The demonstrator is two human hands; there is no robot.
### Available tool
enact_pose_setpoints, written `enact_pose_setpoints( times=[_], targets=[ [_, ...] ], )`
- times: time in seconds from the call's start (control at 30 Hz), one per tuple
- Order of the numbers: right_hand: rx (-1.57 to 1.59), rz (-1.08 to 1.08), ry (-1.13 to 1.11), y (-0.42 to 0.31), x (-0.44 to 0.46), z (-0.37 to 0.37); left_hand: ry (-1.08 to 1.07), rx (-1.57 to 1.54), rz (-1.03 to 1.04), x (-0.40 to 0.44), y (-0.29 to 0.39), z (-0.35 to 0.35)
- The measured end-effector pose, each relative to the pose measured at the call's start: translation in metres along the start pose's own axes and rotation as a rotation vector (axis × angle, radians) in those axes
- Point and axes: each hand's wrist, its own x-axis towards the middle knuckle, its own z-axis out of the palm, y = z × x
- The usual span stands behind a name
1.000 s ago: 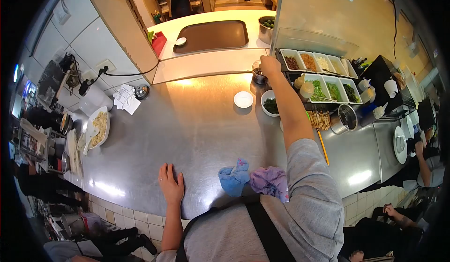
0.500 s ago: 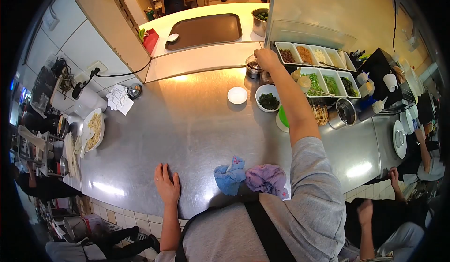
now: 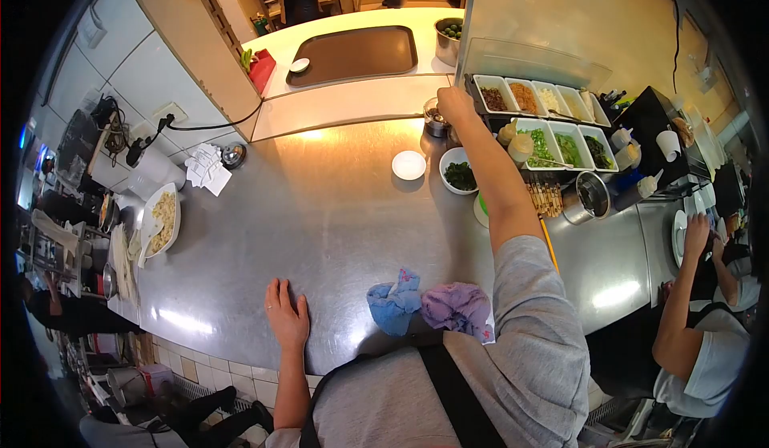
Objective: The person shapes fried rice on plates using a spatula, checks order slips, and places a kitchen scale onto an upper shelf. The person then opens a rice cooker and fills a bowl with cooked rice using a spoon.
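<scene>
My left hand [image 3: 287, 316] lies flat on the steel counter [image 3: 320, 224], fingers spread and holding nothing. My right hand [image 3: 456, 105] is stretched far forward, its fingers closed at the rim of a small glass jar [image 3: 435, 119] with dark contents; what they grip is too small to make out. Near it are an empty white saucer [image 3: 408, 165] and a white bowl of dark greens [image 3: 459, 171]. A container with a green edge [image 3: 481, 209] is partly hidden under my right forearm. Blue cloth [image 3: 393, 304] and purple cloth [image 3: 456, 310] lie close to my body.
Topping trays [image 3: 569, 147] and squeeze bottles [image 3: 521, 148] stand at right, beside a metal pot [image 3: 591, 195]. Left are a dish of food [image 3: 163, 222] and papers [image 3: 207, 169]. A brown tray [image 3: 352, 54] lies on the ledge. A co-worker's arm [image 3: 681, 312] reaches in at far right.
The view has shifted slightly. My right hand stays at the jar and my left hand remains on the counter. At right, a co-worker has moved and now reaches towards the plates.
</scene>
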Motion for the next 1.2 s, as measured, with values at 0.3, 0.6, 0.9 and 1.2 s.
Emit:
enact_pose_setpoints(
  times=[0.3, 0.6, 0.9, 1.2],
  targets=[
    [-0.058, -0.096, -0.041, -0.012, -0.008, -0.014, 0.0, 0.0, 0.008, 0.0, 0.0, -0.001],
    [-0.08, -0.11, -0.128, -0.008, -0.004, -0.01, 0.032, -0.013, -0.02, -0.005, -0.002, -0.001],
    [0.536, -0.553, -0.397, -0.1, -0.229, -0.062, 0.08, -0.056, -0.035, -0.009, -0.003, -0.002],
    [0.495, -0.629, -0.172, -0.149, -0.397, -0.043, -0.087, -0.826, -0.071, -0.052, 0.086, 0.023]
  ],
)
